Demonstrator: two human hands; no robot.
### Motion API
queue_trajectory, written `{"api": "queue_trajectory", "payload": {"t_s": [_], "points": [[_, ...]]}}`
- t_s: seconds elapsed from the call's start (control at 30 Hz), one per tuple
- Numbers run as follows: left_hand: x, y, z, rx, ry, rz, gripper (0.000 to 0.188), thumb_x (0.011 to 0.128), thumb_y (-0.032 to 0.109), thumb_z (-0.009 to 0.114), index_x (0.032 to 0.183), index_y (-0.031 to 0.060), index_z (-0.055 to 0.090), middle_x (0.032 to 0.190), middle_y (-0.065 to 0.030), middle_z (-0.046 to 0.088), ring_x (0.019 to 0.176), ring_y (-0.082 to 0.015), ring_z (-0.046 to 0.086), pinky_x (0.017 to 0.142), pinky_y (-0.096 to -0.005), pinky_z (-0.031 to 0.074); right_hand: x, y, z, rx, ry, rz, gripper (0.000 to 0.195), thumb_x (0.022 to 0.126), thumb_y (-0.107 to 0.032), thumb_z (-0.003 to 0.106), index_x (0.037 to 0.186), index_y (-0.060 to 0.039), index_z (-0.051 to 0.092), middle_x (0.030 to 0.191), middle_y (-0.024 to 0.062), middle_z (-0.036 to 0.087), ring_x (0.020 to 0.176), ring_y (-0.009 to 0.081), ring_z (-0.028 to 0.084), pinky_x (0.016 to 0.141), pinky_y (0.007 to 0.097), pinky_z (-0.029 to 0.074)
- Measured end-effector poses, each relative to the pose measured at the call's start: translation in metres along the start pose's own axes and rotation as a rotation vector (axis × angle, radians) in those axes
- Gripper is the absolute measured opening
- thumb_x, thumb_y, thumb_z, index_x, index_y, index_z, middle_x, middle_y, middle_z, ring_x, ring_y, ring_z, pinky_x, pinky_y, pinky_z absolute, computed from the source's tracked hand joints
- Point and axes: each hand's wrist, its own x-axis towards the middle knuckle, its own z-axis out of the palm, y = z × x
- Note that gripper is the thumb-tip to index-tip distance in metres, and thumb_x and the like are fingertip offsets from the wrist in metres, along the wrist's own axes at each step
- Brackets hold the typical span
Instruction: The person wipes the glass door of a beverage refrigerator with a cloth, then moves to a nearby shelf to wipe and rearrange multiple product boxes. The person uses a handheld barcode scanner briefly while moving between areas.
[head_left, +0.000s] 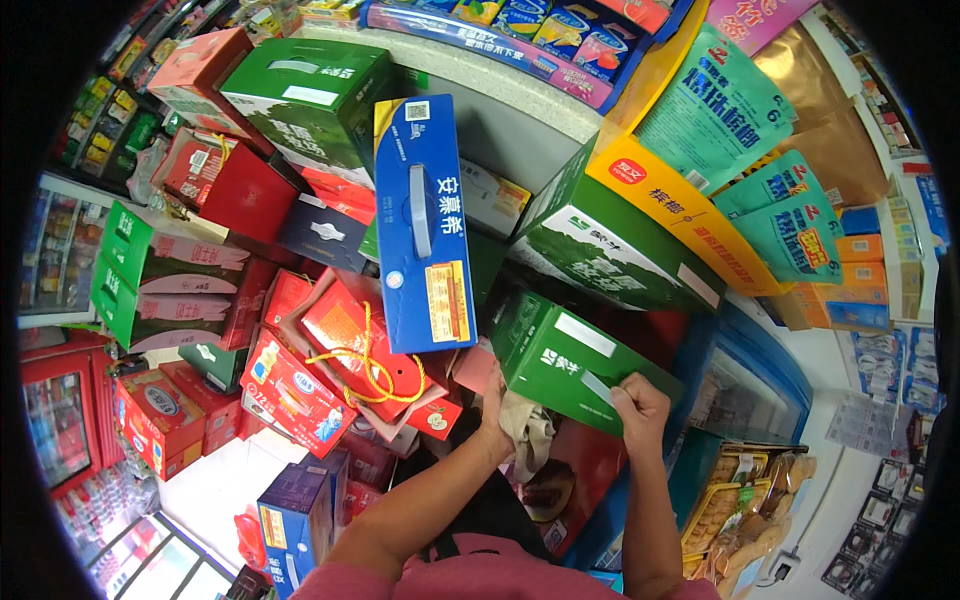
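A green carton (577, 360) with a white carrying strap is tilted in front of me. My right hand (641, 409) grips the strap near the carton's right end. A crumpled beige cloth (529, 435) hangs from my left hand (496, 420), which is at the carton's lower left corner; its fingertips are partly hidden there. Just to the left stands a tall blue carton (424, 225) with a grey handle. Behind the held carton sits a larger green and white carton (615, 240), below a yellow display box (675, 210).
Red gift bags (367, 352) with yellow rope handles crowd the left, beside more stacked cartons (172, 285). Green snack pouches (712, 112) fill the yellow display. A blue-framed chest freezer (750, 382) and packaged baked goods (735, 495) are on the right. A speckled counter edge (480, 67) runs behind.
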Motion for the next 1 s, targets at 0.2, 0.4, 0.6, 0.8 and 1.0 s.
{"api": "queue_trajectory", "payload": {"t_s": [0.2,0.4,0.6,0.8,1.0], "points": [[0.076,0.028,-0.051,0.003,-0.011,-0.035,0.059,0.090,0.058,0.040,0.122,0.0112,0.054,0.117,-0.0133,0.058,0.103,-0.0306,0.057,0.088,-0.0444,0.048,0.058,0.100,0.024,-0.108,-0.156,0.140,0.022,0.078,-0.006,0.066,0.065,-0.0009,0.049,0.060,0.0019,0.045,0.058,0.0066,0.042,0.051,0.0266,0.035],[0.101,0.051,-0.082,0.349,0.387,0.015,0.070,0.087,0.062,0.045,0.140,0.0176,0.033,0.113,-0.0127,0.059,0.090,-0.0297,0.061,0.075,-0.0429,0.053,0.097,0.195,0.066,-0.323,-0.384,0.239,0.019,0.074,-0.014,0.071,0.080,-0.0013,0.059,0.072,0.0102,0.062,0.066,0.0191,0.060,0.061,0.0323,0.046],[0.068,0.063,-0.135,0.885,0.393,0.053,0.052,0.093,0.049,0.045,0.127,0.0108,0.050,0.111,-0.0097,0.060,0.100,-0.0218,0.057,0.085,-0.0357,0.048,0.125,0.318,0.111,-0.305,-0.515,0.394,0.019,0.077,-0.013,0.068,0.090,-0.0026,0.060,0.078,0.0098,0.062,0.073,0.0189,0.059,0.067,0.0322,0.047],[0.064,0.080,-0.243,1.058,0.567,0.065,0.046,0.092,0.047,0.047,0.120,0.0113,0.056,0.105,-0.0073,0.062,0.092,-0.0200,0.059,0.076,-0.0346,0.050,0.127,0.398,0.154,-0.354,-0.380,0.208,0.009,0.078,-0.008,0.061,0.083,-0.0018,0.059,0.075,0.0147,0.058,0.069,0.0218,0.055,0.064,0.0329,0.045],[0.038,0.082,-0.198,0.707,0.554,-0.139,0.046,0.096,0.042,0.044,0.117,0.0017,0.054,0.102,-0.0121,0.064,0.090,-0.0223,0.061,0.079,-0.0339,0.050,0.125,0.446,0.182,-0.396,-0.243,0.114,0.009,0.076,0.000,0.055,0.081,-0.0018,0.061,0.074,0.0178,0.058,0.067,0.0273,0.057,0.065,0.0350,0.046]]}}
